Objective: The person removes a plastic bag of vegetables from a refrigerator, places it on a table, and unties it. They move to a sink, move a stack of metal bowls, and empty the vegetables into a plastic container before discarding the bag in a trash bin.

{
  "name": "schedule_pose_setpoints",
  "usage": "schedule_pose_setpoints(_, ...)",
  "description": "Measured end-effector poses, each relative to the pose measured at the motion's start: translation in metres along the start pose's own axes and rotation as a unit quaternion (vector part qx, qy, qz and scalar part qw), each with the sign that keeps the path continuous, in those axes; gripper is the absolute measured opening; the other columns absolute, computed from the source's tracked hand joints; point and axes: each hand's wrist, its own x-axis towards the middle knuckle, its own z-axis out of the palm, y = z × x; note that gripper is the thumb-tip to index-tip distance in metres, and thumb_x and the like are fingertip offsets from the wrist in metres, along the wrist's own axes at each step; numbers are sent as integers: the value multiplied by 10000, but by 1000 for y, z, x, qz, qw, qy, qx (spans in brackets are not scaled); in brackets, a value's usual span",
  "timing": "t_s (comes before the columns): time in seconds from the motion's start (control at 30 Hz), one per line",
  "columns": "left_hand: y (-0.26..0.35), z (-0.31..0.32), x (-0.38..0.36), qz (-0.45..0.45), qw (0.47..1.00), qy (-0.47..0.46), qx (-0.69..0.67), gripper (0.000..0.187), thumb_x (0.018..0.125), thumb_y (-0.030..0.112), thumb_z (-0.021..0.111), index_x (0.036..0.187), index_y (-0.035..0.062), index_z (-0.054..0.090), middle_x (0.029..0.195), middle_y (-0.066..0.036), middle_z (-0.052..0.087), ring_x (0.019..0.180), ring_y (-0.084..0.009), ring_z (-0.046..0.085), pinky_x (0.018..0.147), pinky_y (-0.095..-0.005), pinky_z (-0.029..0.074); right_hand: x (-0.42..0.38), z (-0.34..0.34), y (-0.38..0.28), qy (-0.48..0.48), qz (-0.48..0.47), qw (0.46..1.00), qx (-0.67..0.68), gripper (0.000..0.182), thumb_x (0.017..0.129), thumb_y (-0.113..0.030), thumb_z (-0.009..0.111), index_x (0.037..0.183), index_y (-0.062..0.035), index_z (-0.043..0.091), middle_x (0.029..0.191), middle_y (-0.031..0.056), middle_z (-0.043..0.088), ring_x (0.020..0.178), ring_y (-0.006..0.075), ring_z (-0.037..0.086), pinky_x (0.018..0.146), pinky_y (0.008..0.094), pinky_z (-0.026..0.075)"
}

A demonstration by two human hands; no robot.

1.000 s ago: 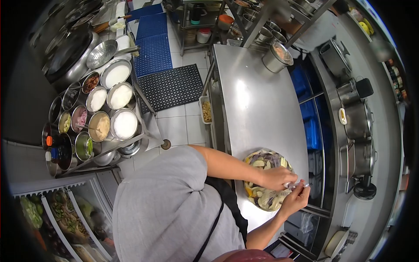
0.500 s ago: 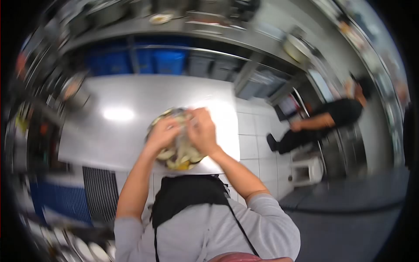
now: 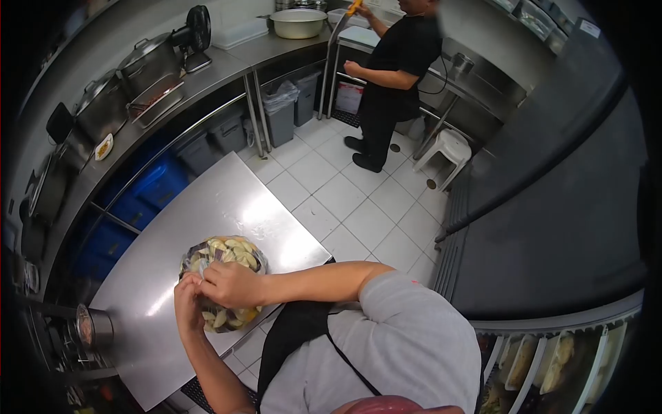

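A clear plastic bag [image 3: 238, 250] full of pale cut pieces, some with dark purple skin, lies on the steel table near its front edge. My right hand [image 3: 233, 284] is closed on the gathered plastic at the top of the bag. Close against it, my left hand [image 3: 188, 298] also pinches the plastic, fingers bent. The exact fold between my fingertips is hidden. Some yellowish pieces show at the lower side of the bag, under my right wrist.
Bare steel shows on the table [image 3: 269, 214] around the bag. A metal pot [image 3: 94, 326] stands at the left. Pots and a fan [image 3: 198, 31] line the back counter. A person in black [image 3: 396, 76] stands beyond, near a white stool [image 3: 447, 153]. Dark doors [image 3: 552, 207] are at right.
My view has swung round to the right, so the table and bag appear lower left. Both hands stay at the bag, drawn closer together. The person in black now holds an orange-handled hose.
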Motion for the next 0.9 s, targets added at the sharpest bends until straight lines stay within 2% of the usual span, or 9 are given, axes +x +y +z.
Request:
schedule_pose_setpoints(0.13, -5, 0, -4, 14, 1000, 17, -19, 116, 830, 27, 465, 839, 41, 580, 820, 21, 535, 739, -79, 484, 692, -230, 400, 6, -2, 1, -28, -45, 998, -33, 278, 764, -136, 625, 968, 53, 643, 838, 113, 636, 744, 247, 629, 566, 347, 520)
schedule_pose_setpoints(0.23, -6, -4, -8, 5, 1000, 7, -24, 146, 848, 36, 459, 920, 35, 586, 854, 20, 565, 776, -80, 517, 728, -230, 423, 6, 0, -2, -25, -61, 994, -83, 224, 756, -145, 621, 894, 32, 632, 775, 99, 607, 688, 229, 613, 563, 322, 508)
schedule_pose_setpoints(0.33, 0, 2, -12, -9, 1000, 25, 6, 124, 832, 24, 489, 870, 35, 606, 877, 9, 553, 792, -77, 500, 741, -223, 405, 6, 1, -1, -40, -54, 994, -89, 208, 765, -152, 616, 878, 22, 633, 752, 95, 603, 670, 219, 610, 550, 314, 497)
schedule_pose_setpoints(0.43, -3, 2, -14, 34, 996, 28, 77, 108, 858, 41, 546, 922, 10, 627, 866, -4, 565, 819, -114, 535, 781, -254, 429, 7, 2, -1, -84, -38, 993, -74, 191, 775, -145, 628, 873, 18, 633, 755, 112, 613, 678, 244, 632, 561, 335, 517)
schedule_pose_setpoints(0.53, 9, 11, -21, 176, 951, 6, 256, 103, 871, 66, 613, 932, -14, 637, 837, -48, 582, 825, -175, 570, 792, -297, 449, 12, -5, 4, -149, 19, 989, 14, 194, 773, -143, 651, 854, 33, 640, 765, 152, 640, 687, 291, 664, 571, 374, 538)
schedule_pose_setpoints(0.63, 8, 7, -24, 193, 906, 53, 372, 97, 875, 64, 637, 905, -28, 643, 837, -96, 603, 812, -219, 579, 766, -330, 456, 19, -12, 4, -198, 52, 978, 37, 188, 747, -131, 673, 819, 41, 647, 759, 189, 661, 691, 324, 686, 583, 411, 550)
schedule_pose_setpoints(0.73, -5, 1, -25, 214, 897, 105, 372, 85, 877, 71, 640, 880, -12, 657, 839, -120, 616, 795, -255, 583, 738, -353, 459, 19, -12, 5, -240, 58, 968, 41, 170, 721, -120, 683, 785, 33, 650, 738, 202, 667, 672, 324, 690, 573, 422, 546)
schedule_pose_setpoints(0.83, -15, -11, -23, 200, 868, 201, 409, 138, 900, 107, 647, 861, -25, 634, 814, -89, 602, 823, -219, 562, 758, -330, 443, 13, -7, 3, -258, 48, 964, 34, 154, 702, -102, 684, 768, 33, 649, 706, 196, 661, 647, 325, 686, 571, 421, 543)
schedule_pose_setpoints(0.9, -25, -12, -22, 210, 845, 219, 441, 132, 905, 108, 643, 890, -23, 637, 879, -104, 618, 885, -239, 574, 794, -337, 450, 9, -7, 5, -290, 60, 954, 35, 180, 726, -133, 704, 797, 20, 642, 772, 197, 672, 712, 321, 692, 610, 410, 549)
